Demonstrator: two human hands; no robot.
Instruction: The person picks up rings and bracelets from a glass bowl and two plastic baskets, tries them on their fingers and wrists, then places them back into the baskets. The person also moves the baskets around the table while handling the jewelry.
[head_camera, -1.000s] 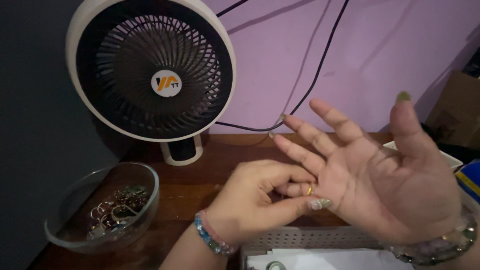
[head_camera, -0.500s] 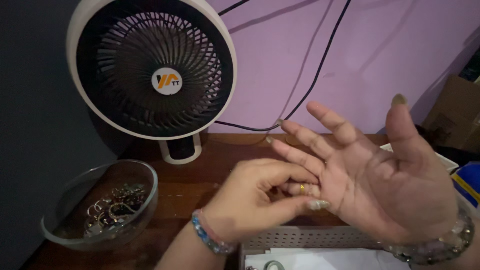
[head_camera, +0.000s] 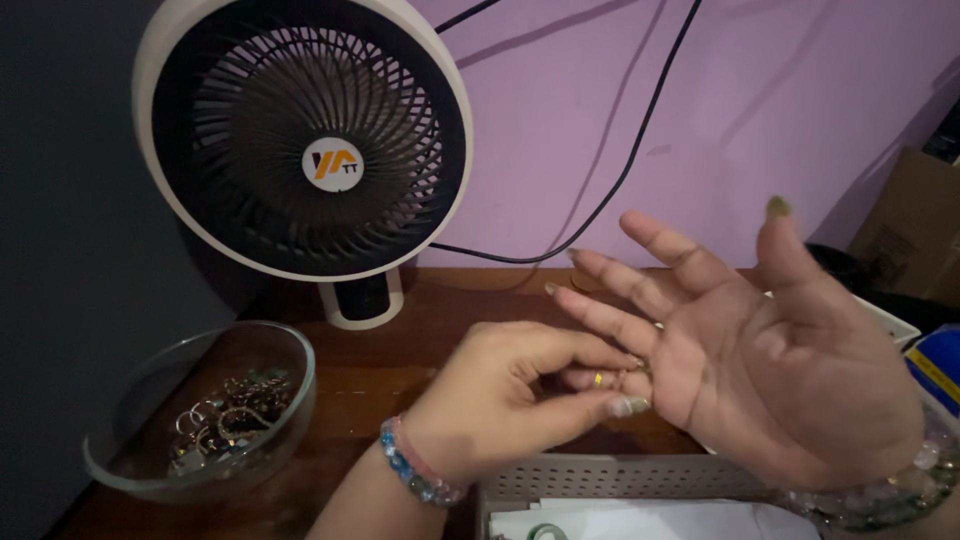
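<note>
My right hand (head_camera: 790, 380) is held up over the table with its palm towards me and its fingers spread. A thin gold ring (head_camera: 598, 379) sits on its little finger. My left hand (head_camera: 500, 400), with a blue bead bracelet at the wrist, pinches that finger and the ring between thumb and fingertips. A beaded bracelet is also on my right wrist. The tip of the little finger is hidden inside my left hand.
A glass bowl (head_camera: 292, 350) with several rings and trinkets stands at the left on the wooden table (head_camera: 390, 350). A round white fan (head_camera: 310, 140) stands behind it, with a black cable (head_camera: 620, 180) on the purple wall. A white perforated basket (head_camera: 620, 475) lies at the front edge, and a cardboard box (head_camera: 905, 240) is at the right.
The ring has shifted slightly left along the little finger under my left fingertips. My right hand has sunk a little and its thumb has tipped to the left.
</note>
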